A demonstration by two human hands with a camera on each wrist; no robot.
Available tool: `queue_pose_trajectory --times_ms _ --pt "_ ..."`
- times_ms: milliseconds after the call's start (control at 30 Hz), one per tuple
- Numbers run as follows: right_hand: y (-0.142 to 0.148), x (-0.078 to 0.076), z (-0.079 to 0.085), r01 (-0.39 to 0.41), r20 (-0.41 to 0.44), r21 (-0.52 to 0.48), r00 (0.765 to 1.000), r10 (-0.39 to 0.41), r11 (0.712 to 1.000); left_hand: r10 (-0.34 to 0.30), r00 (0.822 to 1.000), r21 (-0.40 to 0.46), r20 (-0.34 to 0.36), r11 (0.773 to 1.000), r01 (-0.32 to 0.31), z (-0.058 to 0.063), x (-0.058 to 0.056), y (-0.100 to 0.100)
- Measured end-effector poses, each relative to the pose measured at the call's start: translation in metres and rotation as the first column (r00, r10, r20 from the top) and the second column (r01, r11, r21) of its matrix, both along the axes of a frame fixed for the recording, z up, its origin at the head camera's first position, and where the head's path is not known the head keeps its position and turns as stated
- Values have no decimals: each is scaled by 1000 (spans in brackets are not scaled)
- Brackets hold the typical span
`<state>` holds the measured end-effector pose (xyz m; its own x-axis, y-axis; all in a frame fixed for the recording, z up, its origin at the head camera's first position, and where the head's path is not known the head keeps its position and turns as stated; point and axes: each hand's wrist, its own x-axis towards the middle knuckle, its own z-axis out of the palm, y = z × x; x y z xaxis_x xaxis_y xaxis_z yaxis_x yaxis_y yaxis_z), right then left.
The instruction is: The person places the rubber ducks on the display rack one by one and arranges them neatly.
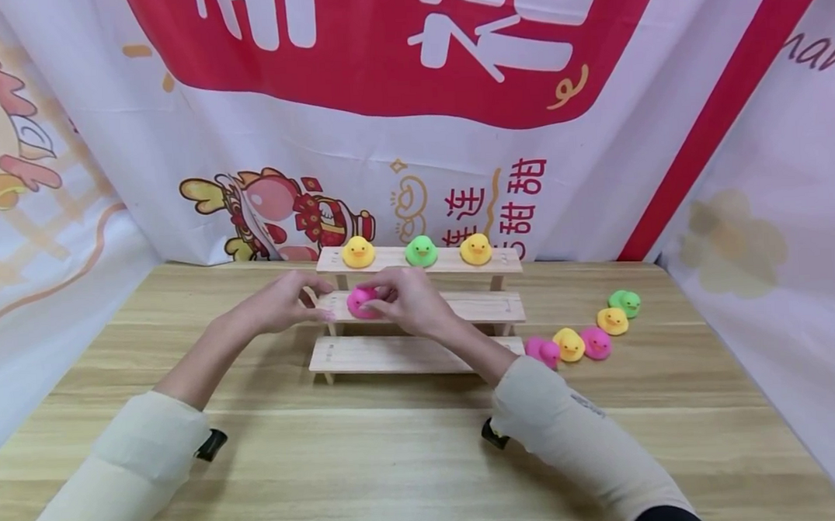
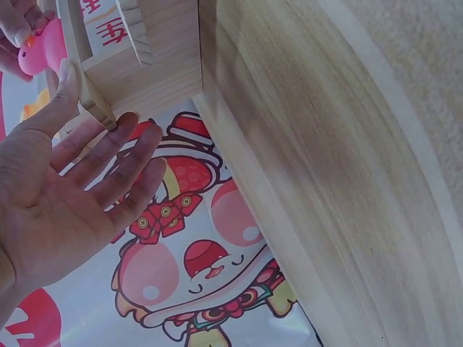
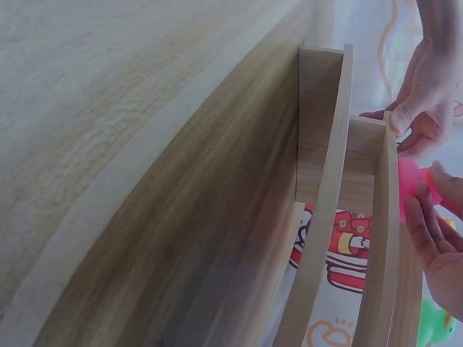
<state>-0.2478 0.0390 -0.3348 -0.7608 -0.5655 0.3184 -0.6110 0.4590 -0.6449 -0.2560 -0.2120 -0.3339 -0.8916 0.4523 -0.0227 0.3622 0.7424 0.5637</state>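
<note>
A three-tier wooden display stand (image 1: 421,353) stands on the table. My right hand (image 1: 412,298) pinches a pink rubber duck (image 1: 360,303) between thumb and fingers at the left part of the middle step. The duck's orange beak shows in the left wrist view, where its base is partly hidden. My left hand (image 1: 282,301) holds the left end of the middle step (image 3: 391,144), thumb on top and fingers around the end. Along the top step sit a yellow duck (image 1: 358,252), a green duck (image 1: 421,251) and another yellow duck (image 1: 476,249).
Right of the stand lie several more ducks: a pink one (image 1: 543,351) partly behind my right forearm, a yellow one (image 1: 569,345), a second pink one (image 1: 596,344), another yellow one (image 1: 612,321) and a green one (image 1: 625,303). A printed cloth (image 1: 357,162) hangs behind the table.
</note>
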Motion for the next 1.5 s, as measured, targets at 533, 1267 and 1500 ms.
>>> queue_pose_trajectory --times_ms 533,1267,1500 --pt "-7 -5 -2 2 27 18 1000 -3 1000 -9 1000 -7 2 1000 9 0 -1 -1" --pt "-8 -5 -1 -2 46 4 999 2 1000 -7 1000 -19 11 1000 8 5 2 2" --pt "-7 -5 -2 -11 60 -7 998 11 1000 -10 1000 -23 8 1000 10 6 2 3"
